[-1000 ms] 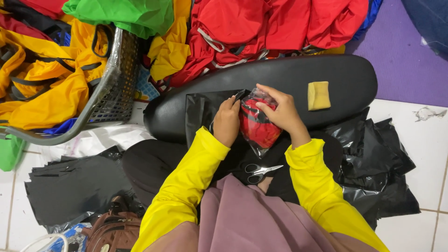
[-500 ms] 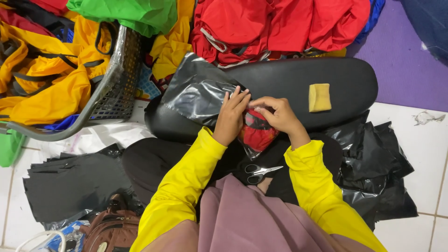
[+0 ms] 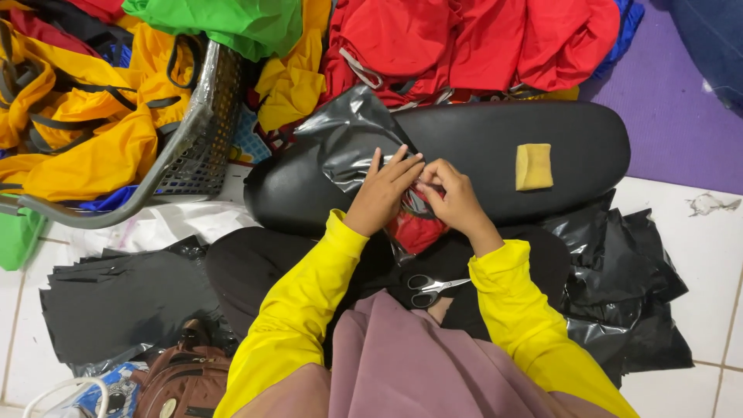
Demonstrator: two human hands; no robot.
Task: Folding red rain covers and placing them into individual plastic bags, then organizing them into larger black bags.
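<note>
Pinching a crinkled black plastic bag [image 3: 352, 143] at its lower corner, both hands meet at the near edge of a long black padded board [image 3: 480, 147] that lies across the tiled floor [image 3: 720, 310]. Left hand [image 3: 381, 193]: fingers stretched flat, pressing the bag's film down against the board. Right hand [image 3: 453, 197]: fingers curled tight, grasping the bag's edge where it closes over a folded red cloth [image 3: 418, 231]. The red cloth sits just below the hands, at the board's near edge and over the person's lap, partly wrapped in the glossy film. The rest of the bag fans up and left over the board's left half.

Both sleeves are yellow. A small yellow sponge [image 3: 534, 166] rests on the right part of the board, well apart from the hands. Scissors [image 3: 429, 288] with black handles lie on the dark lap, just beneath the red cloth, untouched.

A stack of flat black plastic bags [image 3: 116, 302] lies on the floor at left; a crumpled heap of black bags [image 3: 627, 286] lies at right. A grey mesh basket [image 3: 197, 131] full of yellow garments [image 3: 77, 139] stands beyond the board's left end. Red garments [image 3: 480, 39] and a green one [image 3: 232, 19] are piled past the far edge. A brown bag [image 3: 182, 379] sits at the near left.
</note>
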